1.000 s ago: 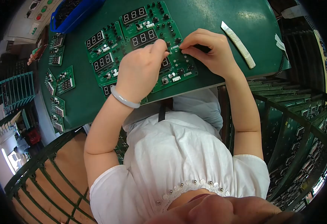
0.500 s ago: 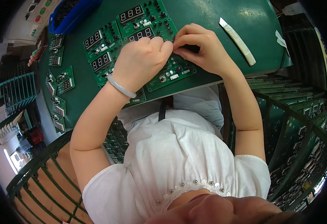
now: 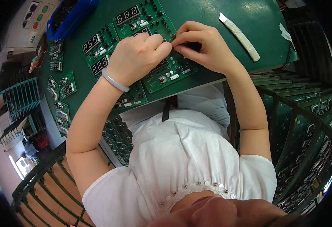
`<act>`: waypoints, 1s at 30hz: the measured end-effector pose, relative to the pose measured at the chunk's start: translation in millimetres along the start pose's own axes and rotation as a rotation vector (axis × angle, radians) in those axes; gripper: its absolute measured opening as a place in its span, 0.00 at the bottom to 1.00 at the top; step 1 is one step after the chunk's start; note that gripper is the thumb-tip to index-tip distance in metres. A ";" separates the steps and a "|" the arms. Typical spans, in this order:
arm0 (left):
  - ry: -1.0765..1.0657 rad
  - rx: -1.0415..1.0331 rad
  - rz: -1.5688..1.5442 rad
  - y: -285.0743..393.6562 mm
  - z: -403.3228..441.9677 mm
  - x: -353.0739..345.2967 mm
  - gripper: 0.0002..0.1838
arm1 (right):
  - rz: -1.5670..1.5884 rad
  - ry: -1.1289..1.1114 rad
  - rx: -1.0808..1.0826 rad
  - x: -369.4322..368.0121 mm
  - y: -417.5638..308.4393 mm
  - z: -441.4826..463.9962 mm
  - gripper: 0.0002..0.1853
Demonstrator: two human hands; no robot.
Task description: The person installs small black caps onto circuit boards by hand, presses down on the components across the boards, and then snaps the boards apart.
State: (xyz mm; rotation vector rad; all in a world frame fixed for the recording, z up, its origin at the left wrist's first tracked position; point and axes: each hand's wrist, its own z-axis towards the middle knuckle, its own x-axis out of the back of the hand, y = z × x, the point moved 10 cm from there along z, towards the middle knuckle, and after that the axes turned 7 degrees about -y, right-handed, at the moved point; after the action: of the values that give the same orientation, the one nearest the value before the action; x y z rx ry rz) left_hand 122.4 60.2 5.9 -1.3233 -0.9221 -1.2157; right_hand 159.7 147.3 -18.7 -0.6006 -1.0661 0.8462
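Note:
My left hand (image 3: 137, 56), with a pale bangle (image 3: 114, 80) on its wrist, is closed above a group of green circuit boards (image 3: 153, 86). Its thumb and forefinger side meets the fingertips of my right hand (image 3: 202, 44), which are pinched together. Whatever lies between the fingertips is too small or hidden to make out. The boards carry three-digit displays (image 3: 127, 14), black round parts and white connectors. My left hand covers part of the middle boards.
A knife (image 3: 239, 37) with a wrapped handle lies right of my hands. A blue bin (image 3: 52, 31) with dark parts stands at the back left. Smaller boards (image 3: 67, 84) lie along the table's left side. Racks of boards (image 3: 298, 113) stand at the right.
The view has shifted a little. My left hand and forearm have moved slightly left and forward, uncovering more of the near boards. Both hands stay closed with their fingertips together.

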 end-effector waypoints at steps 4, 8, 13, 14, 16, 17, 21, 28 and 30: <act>-0.023 -0.009 0.043 1.1 3.2 -4.7 0.06 | 0.007 0.000 -0.010 0.3 0.8 -0.4 0.06; -0.068 0.001 0.051 1.1 6.3 -10.4 0.06 | 0.045 0.001 -0.028 1.1 2.8 -1.0 0.06; 0.001 0.057 -0.154 -13.8 1.4 -3.3 0.07 | 0.083 -0.002 -0.031 2.2 -0.5 -2.2 0.10; 0.046 0.103 -0.237 -22.5 -3.9 0.2 0.08 | 0.011 -0.003 0.039 2.4 -9.0 -2.2 0.13; 0.151 0.243 -0.496 -40.4 -16.4 3.0 0.12 | -0.132 -0.002 0.179 0.1 -25.5 -3.0 0.18; 0.122 0.425 -1.033 -55.4 -28.7 -14.2 0.12 | -0.185 -0.007 0.211 -3.1 -29.2 -3.8 0.19; 0.155 0.799 -2.548 -7.3 -64.4 -44.7 0.17 | -0.354 -0.060 0.263 -16.6 -37.2 -5.2 0.24; 0.502 0.622 -3.058 45.6 -69.8 -33.0 0.18 | -0.425 -0.096 0.266 -21.3 -39.1 -5.6 0.22; 0.539 0.576 -3.040 48.9 -70.6 -32.9 0.22 | -0.412 -0.055 0.257 -18.0 -45.9 -3.2 0.22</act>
State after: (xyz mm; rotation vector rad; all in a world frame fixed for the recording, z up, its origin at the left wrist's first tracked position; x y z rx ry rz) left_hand 153.1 -12.1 -41.9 -1.4654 1.4139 1.4144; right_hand 172.3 106.8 6.7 -0.1330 -1.0619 0.6246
